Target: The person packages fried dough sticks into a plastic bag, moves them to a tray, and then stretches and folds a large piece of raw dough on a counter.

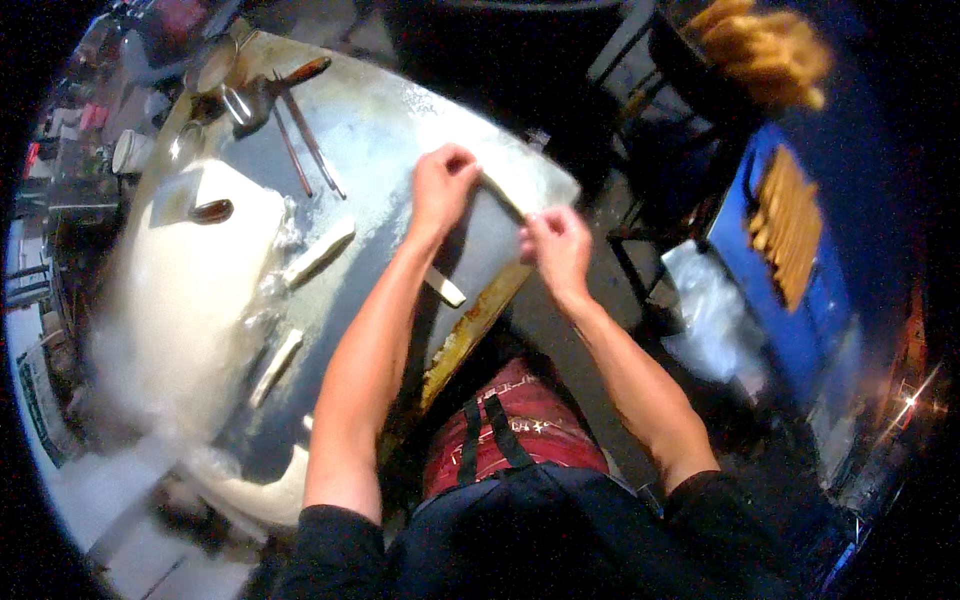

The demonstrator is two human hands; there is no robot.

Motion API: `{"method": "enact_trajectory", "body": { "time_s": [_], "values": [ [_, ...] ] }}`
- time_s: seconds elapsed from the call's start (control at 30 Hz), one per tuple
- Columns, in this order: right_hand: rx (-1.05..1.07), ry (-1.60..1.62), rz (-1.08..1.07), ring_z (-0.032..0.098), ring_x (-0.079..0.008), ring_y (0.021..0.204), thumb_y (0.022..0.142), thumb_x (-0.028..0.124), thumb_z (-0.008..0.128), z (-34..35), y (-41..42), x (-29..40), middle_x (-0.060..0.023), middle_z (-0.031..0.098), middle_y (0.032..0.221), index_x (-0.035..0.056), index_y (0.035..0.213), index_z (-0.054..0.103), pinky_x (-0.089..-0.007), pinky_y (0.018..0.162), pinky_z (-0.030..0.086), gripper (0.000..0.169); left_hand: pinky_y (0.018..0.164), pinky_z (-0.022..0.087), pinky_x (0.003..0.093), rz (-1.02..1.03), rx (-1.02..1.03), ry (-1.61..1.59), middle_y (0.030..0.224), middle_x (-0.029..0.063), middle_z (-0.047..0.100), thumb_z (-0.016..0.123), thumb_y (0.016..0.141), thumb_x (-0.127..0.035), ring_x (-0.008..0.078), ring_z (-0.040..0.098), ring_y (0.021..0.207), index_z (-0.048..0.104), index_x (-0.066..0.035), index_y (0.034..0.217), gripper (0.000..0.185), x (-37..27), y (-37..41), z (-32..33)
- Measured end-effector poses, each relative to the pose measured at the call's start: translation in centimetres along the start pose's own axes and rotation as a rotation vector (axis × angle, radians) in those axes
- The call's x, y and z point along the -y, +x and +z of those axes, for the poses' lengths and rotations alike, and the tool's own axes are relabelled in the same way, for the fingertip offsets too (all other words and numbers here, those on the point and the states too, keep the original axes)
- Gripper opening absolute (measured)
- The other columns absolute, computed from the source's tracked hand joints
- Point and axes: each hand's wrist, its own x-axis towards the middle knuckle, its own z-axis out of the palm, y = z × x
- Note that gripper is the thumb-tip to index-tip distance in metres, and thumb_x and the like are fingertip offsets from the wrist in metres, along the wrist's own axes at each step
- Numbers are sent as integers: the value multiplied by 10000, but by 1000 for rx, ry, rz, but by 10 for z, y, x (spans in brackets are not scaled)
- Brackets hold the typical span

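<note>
Between my left hand and my right hand stretches a strip of pale dough, pinched at each end over the metal worktable. Another dough strip lies under my left forearm, near the table's edge. Further left are a thick dough strip and a thinner one. A large slab of dough, with clear plastic film along its side, covers the table's left part. On the slab rests a wide blade or scraper with a dark handle.
Long thin tools with wooden handles and a metal strainer lie at the table's far left. Fried dough sticks are on a blue surface at right; more sticks are heaped above. A clear plastic bag hangs nearby.
</note>
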Motion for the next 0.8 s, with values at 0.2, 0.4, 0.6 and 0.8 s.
{"method": "enact_trajectory", "body": {
  "time_s": [0.2,0.4,0.6,0.8],
  "values": [
    [-32,-165,44,658,-125,566,919,183,714,7,11,8,-62,665,722,12,838,619,-254,447,493,211,918,460,438,660,27,378,1052,178,591,702,764,-99,365,550,1007,615,-40,1127,377,17,2,-10],
    [38,-167,241,664,-154,513,909,205,719,1,22,17,-93,681,691,5,799,634,-285,413,493,243,1079,390,517,1006,593,505,1250,174,516,717,807,-304,398,483,1195,529,-75,1330,602,-7,6,-37],
    [11,2,288,662,-168,522,916,101,674,5,38,-27,-108,678,702,8,784,630,-262,383,462,167,1105,351,532,944,569,677,1299,189,512,652,875,-409,406,461,1219,530,-50,1325,588,-2,-13,-28],
    [-39,145,262,641,-134,507,907,178,726,21,33,-22,-76,672,697,21,788,622,-236,397,442,223,1073,394,529,951,453,897,1335,191,486,628,786,-158,420,454,1216,471,-93,1366,605,-4,-20,-23]
  ]
}}
